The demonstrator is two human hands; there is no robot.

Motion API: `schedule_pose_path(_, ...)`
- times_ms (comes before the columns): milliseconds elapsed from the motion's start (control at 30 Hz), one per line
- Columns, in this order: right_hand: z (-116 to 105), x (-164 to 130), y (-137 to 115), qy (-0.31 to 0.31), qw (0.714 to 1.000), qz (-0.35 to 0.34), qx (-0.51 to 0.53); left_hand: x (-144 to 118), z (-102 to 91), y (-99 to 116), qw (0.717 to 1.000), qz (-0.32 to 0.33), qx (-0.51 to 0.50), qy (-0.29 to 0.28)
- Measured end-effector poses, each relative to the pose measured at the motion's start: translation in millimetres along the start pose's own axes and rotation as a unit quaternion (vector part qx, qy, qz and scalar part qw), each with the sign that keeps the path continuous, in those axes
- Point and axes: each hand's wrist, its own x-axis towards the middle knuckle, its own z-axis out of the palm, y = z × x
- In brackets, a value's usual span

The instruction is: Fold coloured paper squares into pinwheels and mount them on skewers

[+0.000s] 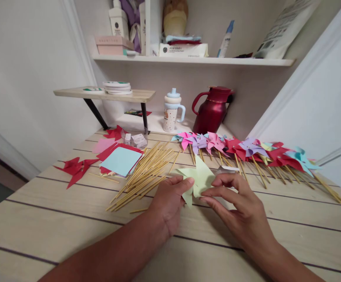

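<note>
Soft, even indoor light leaves only faint shadows under the shelf (193, 60), focus is sharp, and wide-angle distortion bends the desk (55, 219) edges.

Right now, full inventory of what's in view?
paper piece: one, pale green, folded, held in both hands
sticks: a loose pile, tan, left of the hands
paper squares: a stack, light blue on red and pink, left of the sticks
red cutouts: two groups, far left and behind the stack
pinwheels: a row, pink, purple, red, blue, at right
jug: one, dark red, at the back
cup: one, white with blue lid, beside the jug
tape rolls: stack, white, on small shelf
left hand: pinching paper
right hand: pinching paper
</note>
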Motion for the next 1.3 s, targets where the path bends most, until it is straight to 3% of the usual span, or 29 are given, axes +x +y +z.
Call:
schedule_pose_path(233,-0.4,3.7,0.0,-0.018,0.993,0.102,0.057,-0.2,0.0,-1.4,0.999,0.012,0.029,0.013)
schedule_pose_path(433,-1.4,5.2,1.8,-0.028,0.988,0.136,0.06,-1.5,-0.2,-4.4,0.999,0.019,0.036,0.021)
schedule_pose_path(633,-1.3,5.8,2.8,-0.028,0.988,0.14,0.057,-1.9,-0.6,-7.8,0.997,0.021,0.06,0.05)
schedule_pose_path(1033,-2.2,3.5,4.6,-0.042,0.989,0.124,0.064,-3.0,1.9,-7.2,0.996,0.021,0.063,0.055)
schedule_pose_path(1300,-5.0,6.0,5.4,-0.016,0.991,0.118,0.058,-5.0,6.0,4.6,0.984,0.095,0.148,0.02)
